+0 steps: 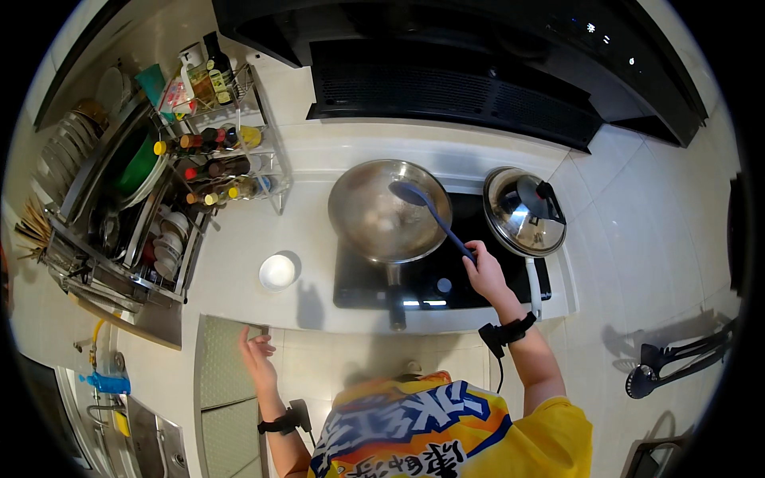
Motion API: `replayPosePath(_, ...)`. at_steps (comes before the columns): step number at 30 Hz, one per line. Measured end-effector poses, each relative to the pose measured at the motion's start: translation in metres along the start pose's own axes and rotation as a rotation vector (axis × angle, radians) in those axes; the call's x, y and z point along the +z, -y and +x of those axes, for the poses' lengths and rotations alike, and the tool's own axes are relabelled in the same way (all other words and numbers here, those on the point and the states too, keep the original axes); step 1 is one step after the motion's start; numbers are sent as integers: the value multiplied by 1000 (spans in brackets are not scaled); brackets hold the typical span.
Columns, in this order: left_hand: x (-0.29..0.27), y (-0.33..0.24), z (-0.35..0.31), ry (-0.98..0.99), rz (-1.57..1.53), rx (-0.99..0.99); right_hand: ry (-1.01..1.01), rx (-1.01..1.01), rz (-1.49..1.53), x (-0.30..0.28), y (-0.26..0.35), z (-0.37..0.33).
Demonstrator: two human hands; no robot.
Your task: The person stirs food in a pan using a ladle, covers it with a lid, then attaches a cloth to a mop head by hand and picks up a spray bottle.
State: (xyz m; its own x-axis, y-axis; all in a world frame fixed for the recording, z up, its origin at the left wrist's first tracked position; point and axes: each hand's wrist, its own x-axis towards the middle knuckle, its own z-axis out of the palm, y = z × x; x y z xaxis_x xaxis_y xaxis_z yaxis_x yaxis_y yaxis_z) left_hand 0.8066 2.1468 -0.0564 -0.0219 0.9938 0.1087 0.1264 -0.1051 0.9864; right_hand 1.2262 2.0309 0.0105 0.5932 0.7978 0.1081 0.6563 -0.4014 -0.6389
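My right hand is closed round the handle of a dark blue-grey cooking spoon. The spoon's head lies over the inside of a steel frying pan, near its far right part. Steam blurs what is in the pan; pale lumps show near its middle. The pan sits on the left side of a black glass cooktop, its handle pointing toward me. My left hand hangs at the counter's front edge, holding nothing, fingers apart. Nearest to it on the counter is a small white bowl.
A lidded pan with a white handle stands at the cooktop's right. On the left are a bottle rack and a dish rack full of dishes. A black range hood overhangs the back. Utensils hang at the right.
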Motion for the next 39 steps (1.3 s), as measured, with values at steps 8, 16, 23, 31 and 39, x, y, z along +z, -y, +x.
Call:
replayPosePath(8,4,3,0,45,-16,-4,-94,17,-83,32,-13,22)
replayPosePath(16,-10,5,-10,13,2,28,-13,145,58,94,-41,60)
replayPosePath(23,-24,6,-22,-42,6,-21,297,484,473,91,14,56)
replayPosePath(31,-29,9,-22,-45,14,-19,379,435,545,79,35,46)
replayPosePath(39,-23,2,-19,-26,94,15,135,-61,-72,60,38,25)
